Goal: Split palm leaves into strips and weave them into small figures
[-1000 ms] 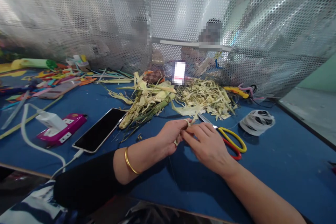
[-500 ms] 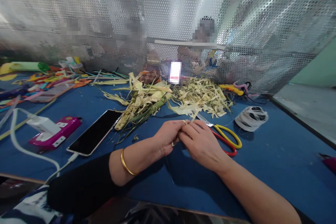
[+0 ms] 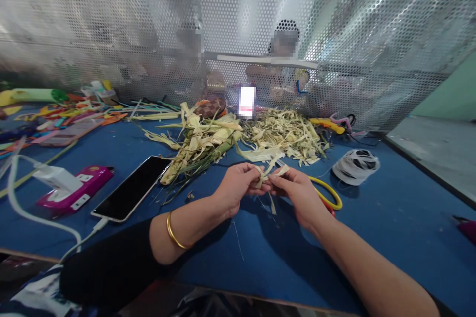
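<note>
Between my two hands is a small knotted piece of pale dried husk strips (image 3: 263,177), with loose ends sticking up and one hanging down. My left hand (image 3: 238,185) pinches it from the left with thumb and fingers. From the right, my right hand (image 3: 297,190) grips a strip of it between thumb and forefinger. Scissors with yellow and red handles (image 3: 332,193) lie on the table, partly hidden behind my right hand. A thin thread (image 3: 238,240) lies on the table below my left hand.
Beyond my hands lie a husk bundle (image 3: 201,141) and a heap of shredded husk (image 3: 286,133). A spool of white thread (image 3: 356,167) sits right; a charging phone (image 3: 132,188) and magenta power strip (image 3: 80,188) are left. A perforated metal screen (image 3: 238,10) stands behind, with people beyond.
My hands have moved apart slightly and turned, so the knotted husk strips now show between them. My right hand has rolled thumb-up and covers more of the scissors.
</note>
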{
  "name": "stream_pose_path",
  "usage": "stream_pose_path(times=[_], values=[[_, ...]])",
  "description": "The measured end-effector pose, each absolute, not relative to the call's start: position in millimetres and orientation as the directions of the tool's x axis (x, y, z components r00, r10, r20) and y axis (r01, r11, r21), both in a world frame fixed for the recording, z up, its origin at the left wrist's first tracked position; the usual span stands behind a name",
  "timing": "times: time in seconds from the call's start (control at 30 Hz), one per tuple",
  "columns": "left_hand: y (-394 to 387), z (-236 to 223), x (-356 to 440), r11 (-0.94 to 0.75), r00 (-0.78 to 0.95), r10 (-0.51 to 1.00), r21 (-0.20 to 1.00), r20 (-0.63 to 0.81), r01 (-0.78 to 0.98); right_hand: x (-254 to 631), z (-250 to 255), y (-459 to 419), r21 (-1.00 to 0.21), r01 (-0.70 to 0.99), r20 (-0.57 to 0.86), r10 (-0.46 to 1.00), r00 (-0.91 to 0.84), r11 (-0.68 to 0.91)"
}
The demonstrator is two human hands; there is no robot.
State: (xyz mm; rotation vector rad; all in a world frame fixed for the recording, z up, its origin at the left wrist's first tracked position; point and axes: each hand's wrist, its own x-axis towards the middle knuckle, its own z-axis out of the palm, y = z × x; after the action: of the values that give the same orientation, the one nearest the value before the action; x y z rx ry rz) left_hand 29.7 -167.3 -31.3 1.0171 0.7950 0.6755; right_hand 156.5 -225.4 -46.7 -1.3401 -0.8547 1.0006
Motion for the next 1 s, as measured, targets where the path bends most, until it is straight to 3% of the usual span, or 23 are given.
stream_pose_path(times=[0.23, 0.43, 0.73, 0.87, 1.0], values=[[-165, -31, 27, 0.376, 0.610, 0.754, 0.922, -0.245, -0.094, 159, -44, -225, -0.997, 0.012, 0.076, 0.934, 0.349, 0.077], [-164, -27, 25, 0.398, 0.708, 0.675, 0.910, -0.206, -0.115, 163, -44, -223, -0.996, 0.000, 0.083, 0.904, 0.420, 0.092], [-159, -31, 28, 0.335, 0.521, 0.825, 0.932, -0.220, -0.136, 160, -46, -224, -0.997, 0.058, -0.035, 0.966, 0.258, -0.052], [-153, -32, 28, 0.297, 0.475, 0.854, 0.948, -0.212, -0.111, 161, -48, -227, -0.941, 0.303, 0.206, 0.965, 0.164, 0.149], [-151, -31, 28, 0.272, 0.424, 0.884, 0.954, -0.196, -0.127, 161, -48, -232, -0.838, 0.498, 0.323, 0.939, 0.118, 0.226]])
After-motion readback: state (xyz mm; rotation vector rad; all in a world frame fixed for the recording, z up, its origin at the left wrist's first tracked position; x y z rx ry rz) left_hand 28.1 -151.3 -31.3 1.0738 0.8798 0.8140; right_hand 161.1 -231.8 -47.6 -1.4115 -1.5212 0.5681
